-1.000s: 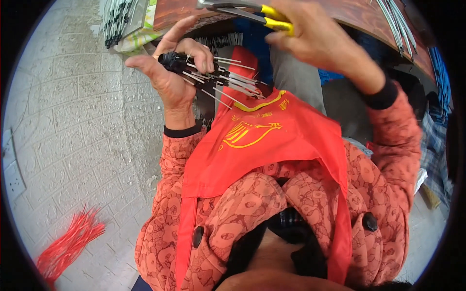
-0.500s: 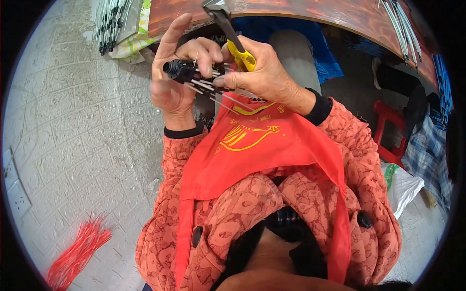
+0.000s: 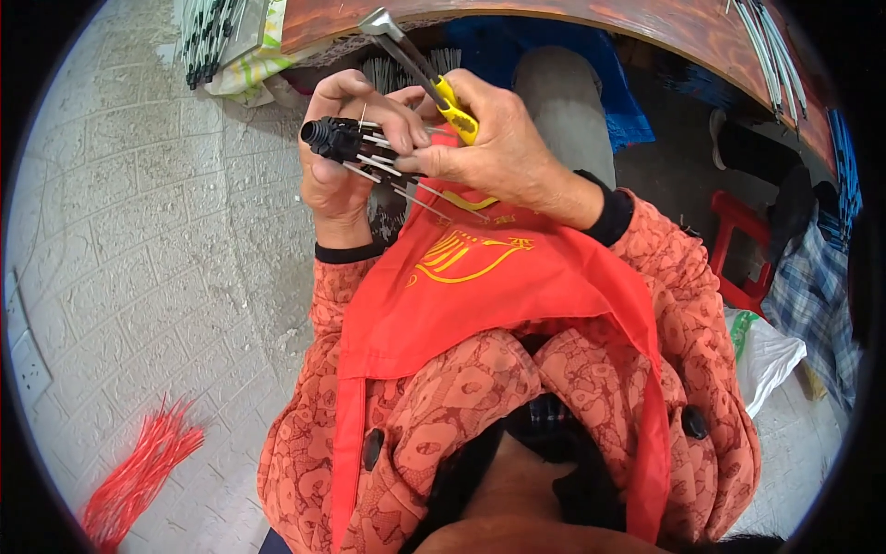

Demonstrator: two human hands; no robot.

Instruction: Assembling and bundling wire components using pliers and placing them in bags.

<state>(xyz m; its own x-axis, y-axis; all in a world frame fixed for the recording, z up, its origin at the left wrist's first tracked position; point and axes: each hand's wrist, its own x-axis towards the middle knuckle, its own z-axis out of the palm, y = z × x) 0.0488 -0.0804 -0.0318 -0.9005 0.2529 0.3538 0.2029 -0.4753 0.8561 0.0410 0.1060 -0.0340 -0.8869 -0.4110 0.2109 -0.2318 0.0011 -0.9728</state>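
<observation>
Bundle (image 3: 346,143) of black, pale-tipped rods, head view: held above the lap, ribbed collar end facing left. Left hand (image 3: 349,92) has fingers curled round it, clamped. Right hand (image 3: 508,138) grips pincers (image 3: 420,66) by yellow handles; thumb meets the rods, hands nearly touching, little room between. Pincer head overlaps table (image 3: 572,14) edge in view; contact, can't tell. Red apron (image 3: 498,305) sits just below the rod ends. Open side is left: pale floor (image 3: 185,222), with red strands (image 3: 138,475) well apart. Red stool (image 3: 729,226) stands right, beyond the sleeve.
</observation>
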